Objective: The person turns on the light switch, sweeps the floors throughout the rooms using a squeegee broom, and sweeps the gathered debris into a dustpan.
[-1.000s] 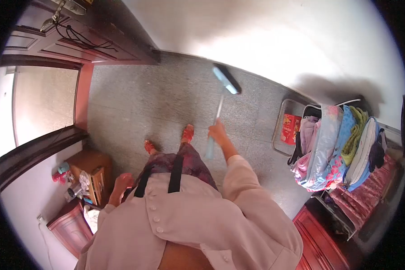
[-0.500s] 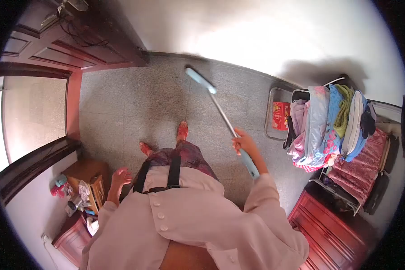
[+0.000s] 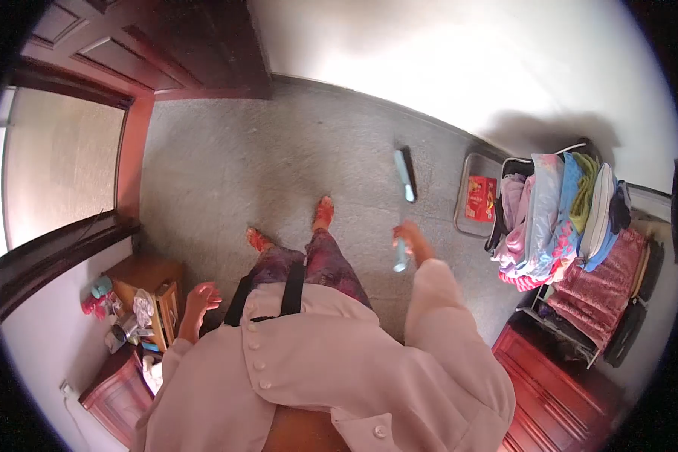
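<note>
My right hand point(image 3: 414, 241) is closed round the light-blue handle of a long-handled brush point(image 3: 400, 260). Its light-blue head point(image 3: 404, 173) with a dark edge points away from me over the grey floor; I cannot tell whether it touches the floor. The rod between head and grip is barely visible. Off to the left, my left hand point(image 3: 202, 297) hangs beside my body with its fingers apart and slightly curled, holding nothing. It is nearest to a small wooden cabinet point(image 3: 147, 273).
To the right, a rack holds folded clothes point(image 3: 546, 218) beside a metal-framed tray point(image 3: 465, 166) with a red box point(image 3: 481, 198). A red wooden chest point(image 3: 546, 392) stands lower right. At upper left are a dark door point(image 3: 151, 53) and a doorway point(image 3: 68, 162). A white wall point(image 3: 459, 68) borders the floor.
The brush head has swung right and nearer to me, turning from slanted to nearly lengthwise. My right hand has moved slightly, still gripping the handle. The view has shifted a little; my left hand stays at my side.
</note>
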A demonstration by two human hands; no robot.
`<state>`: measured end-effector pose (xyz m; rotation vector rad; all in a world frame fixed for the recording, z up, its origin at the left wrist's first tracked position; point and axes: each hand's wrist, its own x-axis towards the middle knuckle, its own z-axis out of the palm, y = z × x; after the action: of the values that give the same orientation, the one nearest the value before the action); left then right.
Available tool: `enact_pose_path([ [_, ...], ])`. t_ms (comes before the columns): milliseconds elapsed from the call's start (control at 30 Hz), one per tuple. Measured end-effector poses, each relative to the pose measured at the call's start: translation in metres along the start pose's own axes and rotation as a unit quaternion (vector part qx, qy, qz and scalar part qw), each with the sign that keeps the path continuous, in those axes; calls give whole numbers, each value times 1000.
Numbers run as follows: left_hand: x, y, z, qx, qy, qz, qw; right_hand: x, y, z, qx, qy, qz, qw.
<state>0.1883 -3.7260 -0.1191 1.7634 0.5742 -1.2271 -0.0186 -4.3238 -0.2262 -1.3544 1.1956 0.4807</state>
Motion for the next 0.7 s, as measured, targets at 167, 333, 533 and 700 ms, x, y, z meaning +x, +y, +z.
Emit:
enact_pose_path([
  [167,2,-29,-35,3,5,-38,999,-50,-47,140,61,-69,29,995],
  [333,12,-45,-57,-35,23,-19,999,-67,-83,135,178,-219,-63,957],
  [533,4,-43,-66,-106,52,-8,993,-88,-152,105,83,-93,-21,992],
  [700,13,-89,-76,-190,28,-14,981,31,-180,100,-81,-57,-86,991],
])
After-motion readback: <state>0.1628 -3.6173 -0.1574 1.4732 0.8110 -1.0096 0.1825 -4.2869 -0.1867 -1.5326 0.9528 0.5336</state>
